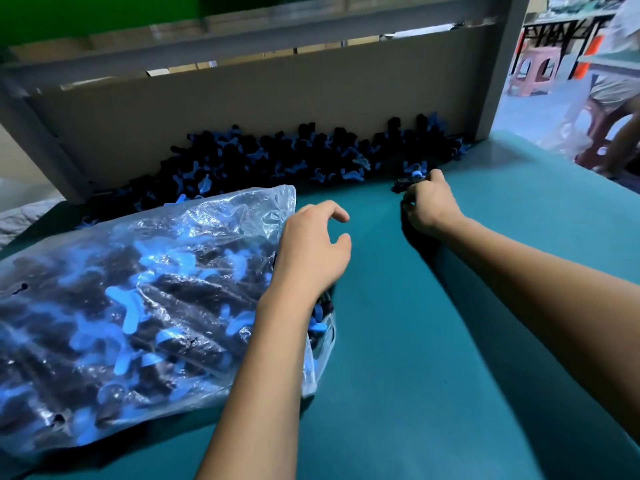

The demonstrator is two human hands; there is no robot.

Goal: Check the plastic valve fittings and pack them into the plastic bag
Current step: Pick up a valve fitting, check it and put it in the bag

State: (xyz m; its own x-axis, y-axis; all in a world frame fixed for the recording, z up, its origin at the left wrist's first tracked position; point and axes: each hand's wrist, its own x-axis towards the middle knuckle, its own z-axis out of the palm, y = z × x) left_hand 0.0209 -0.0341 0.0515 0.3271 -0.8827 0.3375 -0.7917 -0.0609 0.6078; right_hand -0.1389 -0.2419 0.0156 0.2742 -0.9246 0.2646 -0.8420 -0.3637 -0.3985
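by the pile (277, 150), right hand (429, 209) grips fitting (408, 181).

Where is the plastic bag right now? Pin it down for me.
In the head view the plastic bag lies on the left of the green table, in front of the loose fittings pile, with the left hand at its open right end.

No text, label, brand, number or sign can be read anywhere in this view; the plastic bag (138, 306) at eight o'clock and the cardboard wall (242, 98) at twelve o'clock carry no legible print.
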